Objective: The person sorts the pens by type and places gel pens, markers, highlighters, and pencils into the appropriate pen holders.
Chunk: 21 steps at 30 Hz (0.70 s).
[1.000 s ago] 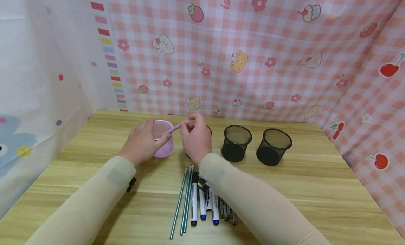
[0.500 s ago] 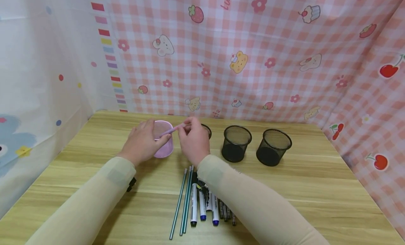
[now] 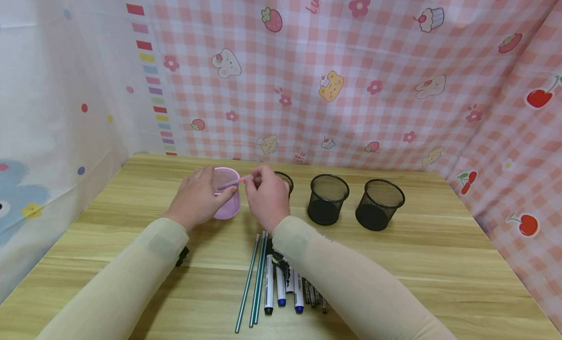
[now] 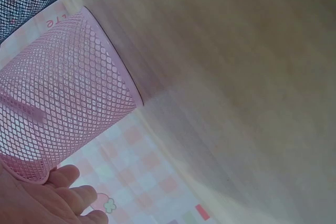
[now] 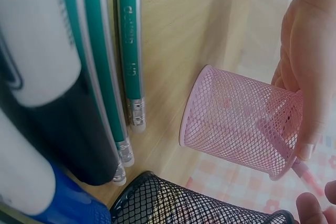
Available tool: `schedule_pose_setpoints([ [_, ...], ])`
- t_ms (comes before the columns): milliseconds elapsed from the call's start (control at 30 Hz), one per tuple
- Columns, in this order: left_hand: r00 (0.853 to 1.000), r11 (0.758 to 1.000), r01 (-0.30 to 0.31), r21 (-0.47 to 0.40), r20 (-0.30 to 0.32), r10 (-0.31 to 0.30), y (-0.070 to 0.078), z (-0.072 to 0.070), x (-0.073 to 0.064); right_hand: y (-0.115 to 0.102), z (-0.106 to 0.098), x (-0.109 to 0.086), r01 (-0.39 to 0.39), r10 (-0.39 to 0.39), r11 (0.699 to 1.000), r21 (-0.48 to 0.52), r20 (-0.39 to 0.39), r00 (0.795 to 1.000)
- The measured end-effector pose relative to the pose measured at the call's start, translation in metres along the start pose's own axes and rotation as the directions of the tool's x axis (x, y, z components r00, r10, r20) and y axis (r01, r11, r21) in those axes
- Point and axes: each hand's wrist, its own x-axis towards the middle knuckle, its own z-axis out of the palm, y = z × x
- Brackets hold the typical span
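A pink mesh pen holder (image 3: pixel 227 210) stands upright at the table's back left. My left hand (image 3: pixel 195 198) holds it by the rim, thumb on the near side; in the left wrist view its curled fingers (image 4: pixel 73 195) show at the rim. My right hand (image 3: pixel 269 196) pinches the pink end of a slim purple-and-pink pen (image 3: pixel 228 185). The pen slants across the rim, and its purple end shows through the mesh in the right wrist view, inside the pen holder (image 5: pixel 236 116). My right fingertips stay outside, just right of the rim.
Two black mesh pen holders (image 3: pixel 328 198) stand to the right; another (image 3: pixel 285 181) is partly hidden behind my right hand. Green pencils (image 3: pixel 248 284), white markers (image 3: pixel 269 281) and several thin dark pens (image 3: pixel 313 293) lie in front, partly under my right forearm.
My right hand has moved left and slightly down, sliding the pen farther into the pink pen holder. My left hand and the pen holder have stayed put.
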Motion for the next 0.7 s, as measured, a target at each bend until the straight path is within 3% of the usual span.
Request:
schedule_pose_setpoints([
  [500,1.0,1.0,0.018,-0.008,0.002,-0.018,0.0002,0.001,0.0006,0.0,-0.0004,-0.0008,0.029,-0.027,0.998,-0.064,0.019,0.999],
  [700,1.0,1.0,0.024,-0.004,0.012,-0.024,0.0009,0.0011,0.0006,-0.0015,-0.0081,-0.0039,0.073,-0.072,0.995,-0.07,0.011,0.997],
])
